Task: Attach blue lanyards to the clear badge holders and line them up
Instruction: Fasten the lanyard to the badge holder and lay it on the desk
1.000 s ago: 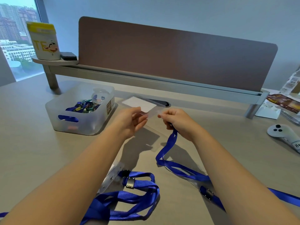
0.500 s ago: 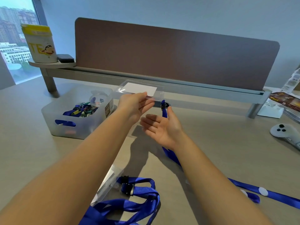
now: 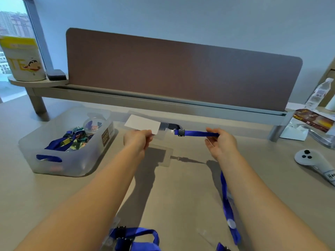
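My left hand [image 3: 137, 139] pinches a clear badge holder [image 3: 143, 126] with a white card inside, held above the desk. My right hand [image 3: 220, 142] grips a blue lanyard [image 3: 196, 133] stretched level to the holder's right edge, its black clasp touching the holder's tab. The rest of the strap hangs down past my right forearm to the desk [image 3: 229, 212]. Another clear holder [image 3: 160, 157] lies flat on the desk under my hands. A second blue lanyard [image 3: 136, 238] with black clips lies at the near edge.
A translucent bin [image 3: 65, 151] holding lanyards and clips sits at the left. A brown divider panel [image 3: 181, 69] runs across the back. A white controller [image 3: 315, 161] lies at the right, with packets and a bottle [image 3: 316, 96] behind it. A mug [image 3: 23, 60] stands on a small shelf.
My hands have drawn apart. My right hand went from open palm to gripping the lanyard, pulling it out level to the right. The holder stayed in my left hand.
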Motion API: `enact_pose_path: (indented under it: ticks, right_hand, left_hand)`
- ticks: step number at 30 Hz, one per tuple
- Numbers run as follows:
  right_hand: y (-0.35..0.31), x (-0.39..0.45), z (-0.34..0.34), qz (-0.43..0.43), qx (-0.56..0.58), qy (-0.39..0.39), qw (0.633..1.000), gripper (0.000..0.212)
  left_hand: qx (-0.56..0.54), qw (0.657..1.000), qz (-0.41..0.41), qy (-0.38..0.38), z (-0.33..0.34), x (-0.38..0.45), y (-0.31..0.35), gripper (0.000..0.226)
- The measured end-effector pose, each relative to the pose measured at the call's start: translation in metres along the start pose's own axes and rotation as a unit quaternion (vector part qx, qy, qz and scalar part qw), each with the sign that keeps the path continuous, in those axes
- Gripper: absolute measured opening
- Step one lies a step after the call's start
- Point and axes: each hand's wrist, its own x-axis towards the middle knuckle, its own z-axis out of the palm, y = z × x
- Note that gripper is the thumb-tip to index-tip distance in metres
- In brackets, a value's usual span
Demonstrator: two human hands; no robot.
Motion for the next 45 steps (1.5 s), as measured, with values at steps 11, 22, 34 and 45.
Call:
enact_pose_path:
  ticks: [11, 22, 34, 45]
  right_hand:
    - [-0.07, 0.051, -0.004, -0.161, -0.103, 0.077, 0.979, 0.035]
    - [0.029, 0.079, -0.02, 0.094, -0.055, 0.021, 0.994, 0.026]
    - [0.04, 0.063, -0.016, 0.077, -0.217, 0.027, 0.973, 0.022]
    - [0.045, -0.014, -0.017, -0.005, -0.459, -0.084, 0.885, 0.02]
  left_hand:
    - [-0.059, 0.998, -0.033, 0.003, 0.055, 0.03, -0.001, 0.013]
    - [-0.004, 0.996, -0.042, 0.083, 0.018, 0.066, -0.046, 0.025]
    - [-0.071, 0.99, -0.115, 0.026, 0.006, 0.058, -0.043, 0.035]
    - [0.304, 0.948, 0.014, -0.09, -0.047, -0.016, -0.023, 0.028]
